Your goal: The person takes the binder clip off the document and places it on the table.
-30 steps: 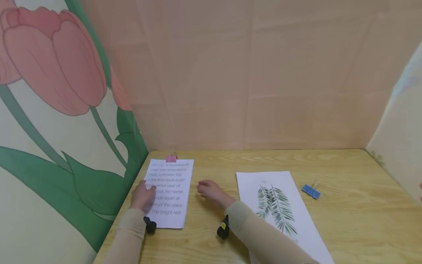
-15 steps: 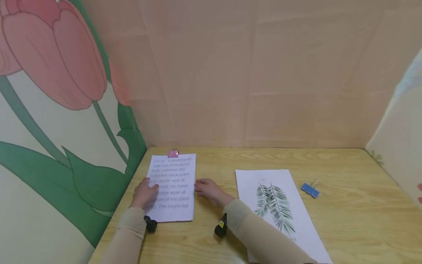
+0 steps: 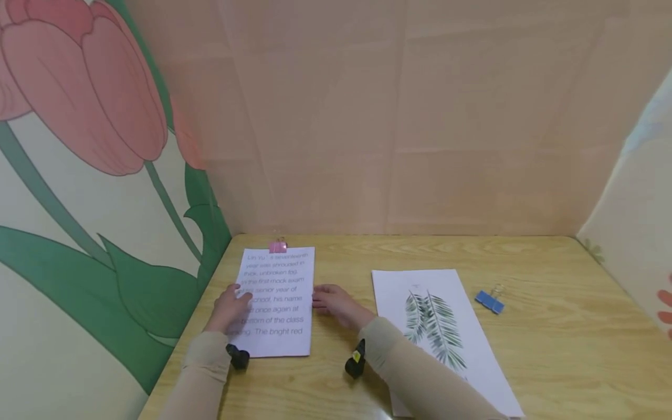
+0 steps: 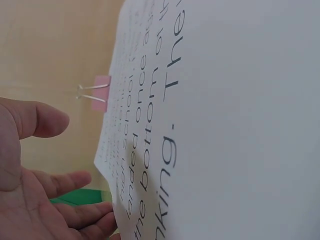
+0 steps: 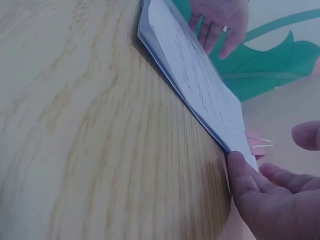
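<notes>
A stack of white sheets with printed text [image 3: 276,303] lies at the table's left, with a pink binder clip [image 3: 276,247] on its far edge. My left hand [image 3: 231,308] rests with relaxed fingers on the stack's left edge. My right hand [image 3: 329,302] touches the right edge with straight fingers. In the left wrist view the sheets [image 4: 225,120] fill the frame, with the pink clip [image 4: 100,92] beyond my open palm [image 4: 35,200]. The right wrist view shows my fingertips [image 5: 242,175] against the stack's edge [image 5: 192,85] near the clip [image 5: 256,142].
A sheet printed with green leaves [image 3: 436,335] lies right of centre, partly under my right forearm. A blue binder clip [image 3: 488,301] sits beside it. Peach walls close the back. A tulip panel [image 3: 105,175] stands at the left, another panel [image 3: 630,221] at the right.
The text stack has shifted a little to the right and squared up, so its right edge now meets my right hand. Both hands stay beside it.
</notes>
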### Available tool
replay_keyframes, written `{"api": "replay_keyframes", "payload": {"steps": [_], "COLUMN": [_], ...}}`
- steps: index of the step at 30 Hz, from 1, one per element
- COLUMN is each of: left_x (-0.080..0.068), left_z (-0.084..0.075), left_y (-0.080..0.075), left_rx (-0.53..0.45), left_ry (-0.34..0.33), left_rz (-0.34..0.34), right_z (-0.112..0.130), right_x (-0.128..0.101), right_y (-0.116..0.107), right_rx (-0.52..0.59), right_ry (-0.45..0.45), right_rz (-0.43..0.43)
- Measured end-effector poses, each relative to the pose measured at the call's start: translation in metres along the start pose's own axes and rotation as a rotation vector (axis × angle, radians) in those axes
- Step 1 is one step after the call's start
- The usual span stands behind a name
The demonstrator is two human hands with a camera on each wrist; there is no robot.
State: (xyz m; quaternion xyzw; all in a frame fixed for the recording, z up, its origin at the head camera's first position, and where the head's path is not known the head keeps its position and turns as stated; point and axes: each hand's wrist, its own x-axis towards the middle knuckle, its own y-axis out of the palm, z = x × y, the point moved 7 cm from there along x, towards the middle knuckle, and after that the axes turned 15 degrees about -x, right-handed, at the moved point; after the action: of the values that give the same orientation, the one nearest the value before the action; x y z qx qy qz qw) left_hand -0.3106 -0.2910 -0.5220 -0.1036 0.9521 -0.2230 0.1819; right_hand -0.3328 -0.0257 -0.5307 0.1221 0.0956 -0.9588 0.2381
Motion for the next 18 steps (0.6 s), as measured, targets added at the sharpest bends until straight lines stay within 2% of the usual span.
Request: {"api": "replay_keyframes", "payload": {"steps": [9, 18], "left_x": [-0.003, -0.008], "left_z": [-0.004, -0.009], "left_y": [0.010, 0.017], "left_rx": [0.025, 0.007], "left_ry": [0.021, 0.011], "left_rz": [0.018, 0.040], "right_z": [-0.003, -0.005], "right_x": [-0.009, -0.016], "right_y": [-0.010, -0.023], "right_rx": [-0.002, -0.047], "right_ry": [0.032, 0.076], "right_rz": [-0.015, -0.045]}}
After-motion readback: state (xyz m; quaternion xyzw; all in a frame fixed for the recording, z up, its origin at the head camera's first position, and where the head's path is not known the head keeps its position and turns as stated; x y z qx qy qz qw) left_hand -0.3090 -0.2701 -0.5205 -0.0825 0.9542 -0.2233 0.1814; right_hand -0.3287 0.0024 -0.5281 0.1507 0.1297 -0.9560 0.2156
